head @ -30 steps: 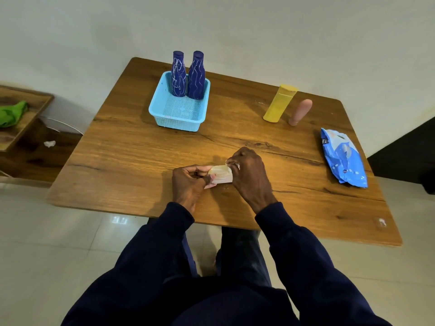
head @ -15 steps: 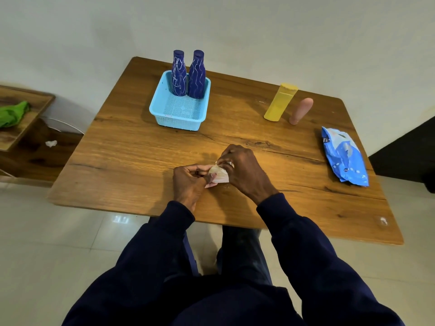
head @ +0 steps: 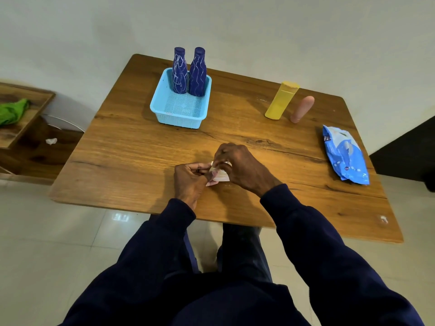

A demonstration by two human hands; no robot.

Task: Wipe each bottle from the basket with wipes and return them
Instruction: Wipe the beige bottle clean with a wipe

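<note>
Both hands meet over table: left hand (head: 189, 182) fingers, right hand (head: 240, 166) fingers pinch folded wipe (head: 220, 176) between them.

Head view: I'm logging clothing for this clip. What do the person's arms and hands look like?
Both arms are in long, dark navy sleeves, the left sleeve and right sleeve ending at the wrists. The left hand and right hand are bare: no gloves or watch show.
</note>
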